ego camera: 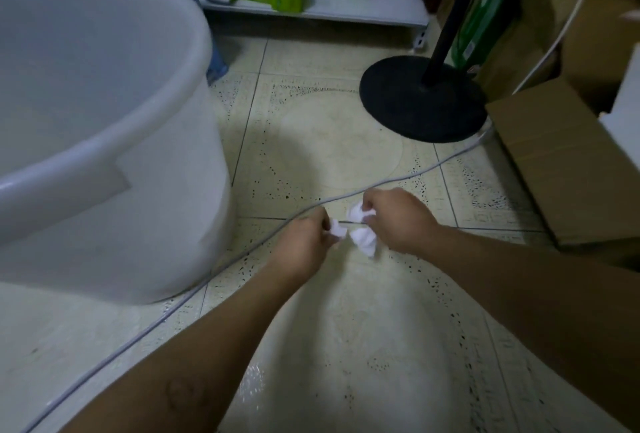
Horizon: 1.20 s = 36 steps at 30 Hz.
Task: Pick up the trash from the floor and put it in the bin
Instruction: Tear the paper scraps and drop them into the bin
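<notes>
Both my hands reach down to the tiled floor, close together. My left hand (304,242) pinches a small crumpled white paper wad (337,228). My right hand (398,221) grips a larger crumpled white tissue (362,235), part of which hangs below its fingers. The two wads almost touch. A large white plastic bin (114,169) stands open at the left, its rim well above my hands and its inside looking bare.
A grey cable (194,290) runs across the floor under my hands, from the lower left to a black round stand base (424,98). Cardboard boxes (561,169) line the right side. A low white shelf (318,6) with green packets stands at the back.
</notes>
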Motion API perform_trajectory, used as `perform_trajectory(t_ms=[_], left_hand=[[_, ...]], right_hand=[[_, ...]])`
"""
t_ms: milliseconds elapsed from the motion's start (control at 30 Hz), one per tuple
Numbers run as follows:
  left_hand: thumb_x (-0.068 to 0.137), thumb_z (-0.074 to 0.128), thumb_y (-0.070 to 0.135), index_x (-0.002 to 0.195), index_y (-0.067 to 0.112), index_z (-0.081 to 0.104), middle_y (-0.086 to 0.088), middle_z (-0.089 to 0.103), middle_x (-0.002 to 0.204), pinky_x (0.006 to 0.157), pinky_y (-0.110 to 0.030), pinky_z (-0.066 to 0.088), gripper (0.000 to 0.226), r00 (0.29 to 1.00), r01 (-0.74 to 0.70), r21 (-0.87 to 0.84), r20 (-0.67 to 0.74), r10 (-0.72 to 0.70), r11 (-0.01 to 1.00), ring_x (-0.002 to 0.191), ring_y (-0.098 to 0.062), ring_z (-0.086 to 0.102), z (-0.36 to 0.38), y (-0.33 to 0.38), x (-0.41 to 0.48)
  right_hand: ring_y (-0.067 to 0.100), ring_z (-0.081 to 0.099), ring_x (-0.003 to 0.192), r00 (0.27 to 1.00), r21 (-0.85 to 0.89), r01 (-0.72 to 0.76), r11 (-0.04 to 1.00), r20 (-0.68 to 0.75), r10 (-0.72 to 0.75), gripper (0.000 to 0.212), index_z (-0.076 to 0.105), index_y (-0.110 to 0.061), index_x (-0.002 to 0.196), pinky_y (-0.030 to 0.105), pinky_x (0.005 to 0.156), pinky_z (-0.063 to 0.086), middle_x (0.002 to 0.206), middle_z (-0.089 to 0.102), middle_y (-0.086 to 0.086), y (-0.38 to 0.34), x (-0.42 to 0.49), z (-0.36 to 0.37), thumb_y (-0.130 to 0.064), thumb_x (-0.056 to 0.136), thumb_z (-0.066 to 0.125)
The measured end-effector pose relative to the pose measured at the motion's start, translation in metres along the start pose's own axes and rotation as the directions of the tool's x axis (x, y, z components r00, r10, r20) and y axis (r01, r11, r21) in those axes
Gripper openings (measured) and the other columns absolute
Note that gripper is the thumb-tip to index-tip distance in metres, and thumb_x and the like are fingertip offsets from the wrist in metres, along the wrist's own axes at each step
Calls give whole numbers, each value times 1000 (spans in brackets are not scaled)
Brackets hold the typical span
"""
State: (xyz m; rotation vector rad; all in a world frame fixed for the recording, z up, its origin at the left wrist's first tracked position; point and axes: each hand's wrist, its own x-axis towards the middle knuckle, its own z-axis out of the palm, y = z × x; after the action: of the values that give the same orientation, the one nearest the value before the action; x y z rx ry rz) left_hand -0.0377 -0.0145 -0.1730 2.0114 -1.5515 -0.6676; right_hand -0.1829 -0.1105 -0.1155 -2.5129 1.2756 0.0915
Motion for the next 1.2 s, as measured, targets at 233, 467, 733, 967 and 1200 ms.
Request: perform_trajectory(t_ms=[233,467,733,967,1200], left_hand=[[87,62,40,86,24,64,17,57,60,50,-21,46,16,970,-107,-26,-222,99,994,57,3,57,-61,59,10],[85,64,37,81,28,63,15,64,61,54,-25,49,10,925,-211,21,-320,207,977,57,1,58,-133,125,24],[81,67,19,87,19,69,1,64,76,56,-18,37,7,886,-252,126,-368,281,960,70,-16,61,-238,177,22],[82,58,9,88,20,69,-2,70,80,57,-25,47,16,906,-97,298,-368,208,950,61,-13,62,-328,139,-10],[81,65,14,83,21,70,0,71,68,42,-15,42,8,912,117,262,-410,1,958,41,-3,55,-379,37,-47]], right_hand=[[21,59,77,930,151,-25,988,-358,79,8,62,-24,92,30,61,47,85,66,2,-6,-6,-75,-27,85,58],[24,60,75,831,372,-21,928,-509,223,8,60,-24,83,36,62,51,78,64,3,-7,-36,-139,-31,86,58],[27,65,80,723,632,128,764,-587,364,4,63,-21,83,43,73,56,84,66,4,-49,-30,-196,-19,86,61],[20,59,55,814,791,311,526,-507,282,23,64,-18,70,37,52,57,70,64,7,-144,-6,-211,2,76,56],[17,59,67,897,726,352,590,-442,8,9,67,-16,73,34,64,51,77,68,3,-252,23,-180,-8,73,65]])
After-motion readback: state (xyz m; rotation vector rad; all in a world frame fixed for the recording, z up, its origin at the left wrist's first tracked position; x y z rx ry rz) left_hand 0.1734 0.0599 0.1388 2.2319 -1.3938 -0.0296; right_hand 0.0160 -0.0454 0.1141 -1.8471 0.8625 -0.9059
